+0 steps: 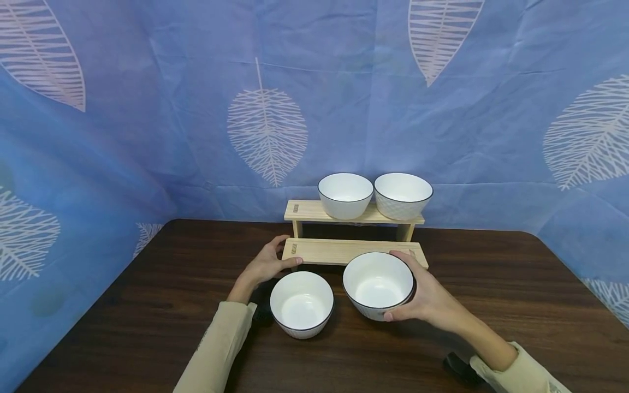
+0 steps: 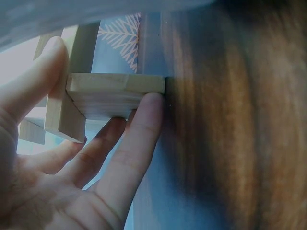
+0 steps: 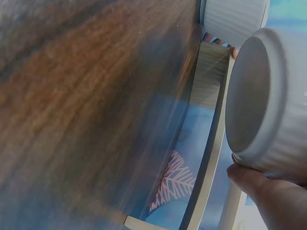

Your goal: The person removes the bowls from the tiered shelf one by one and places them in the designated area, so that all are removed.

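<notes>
In the right hand hangs a gripped bowl; the left hand seemingly pinches the shelf.

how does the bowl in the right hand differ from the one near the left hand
The held bowl is gripped by the right hand; no hand grips the left bowl.
The held bowl is raised, its underside clear of the table; the left bowl stands on it.
Both are white inside, with a dark rim and ribbed outside.
</notes>
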A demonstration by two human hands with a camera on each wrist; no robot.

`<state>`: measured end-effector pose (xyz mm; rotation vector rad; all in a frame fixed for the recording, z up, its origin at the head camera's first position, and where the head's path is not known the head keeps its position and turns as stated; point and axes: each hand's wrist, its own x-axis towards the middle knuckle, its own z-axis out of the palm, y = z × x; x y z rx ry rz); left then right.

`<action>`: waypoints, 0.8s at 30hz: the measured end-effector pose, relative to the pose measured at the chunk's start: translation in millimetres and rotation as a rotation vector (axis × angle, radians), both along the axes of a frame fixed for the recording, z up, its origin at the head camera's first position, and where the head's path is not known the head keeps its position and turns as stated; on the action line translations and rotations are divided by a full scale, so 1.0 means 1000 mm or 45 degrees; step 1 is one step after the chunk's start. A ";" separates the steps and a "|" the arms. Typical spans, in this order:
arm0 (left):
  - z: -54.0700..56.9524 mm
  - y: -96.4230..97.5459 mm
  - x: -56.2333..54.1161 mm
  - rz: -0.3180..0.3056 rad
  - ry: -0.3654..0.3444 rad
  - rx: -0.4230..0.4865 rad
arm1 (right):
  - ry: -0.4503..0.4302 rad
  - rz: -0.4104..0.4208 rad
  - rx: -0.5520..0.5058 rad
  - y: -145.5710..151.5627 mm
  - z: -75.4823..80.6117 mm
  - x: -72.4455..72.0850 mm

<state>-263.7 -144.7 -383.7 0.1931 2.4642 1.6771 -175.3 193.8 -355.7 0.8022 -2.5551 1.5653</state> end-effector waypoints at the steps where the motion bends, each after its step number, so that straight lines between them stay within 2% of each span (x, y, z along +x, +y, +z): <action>1: 0.000 0.000 0.000 0.001 0.000 0.002 | -0.002 0.005 0.002 0.000 0.000 0.000; 11: 0.000 0.001 0.000 0.001 -0.002 -0.006 | -0.049 0.043 0.037 0.002 -0.002 0.005; 24: -0.001 0.000 -0.002 0.002 -0.012 -0.010 | -0.120 0.171 0.066 0.000 -0.005 0.003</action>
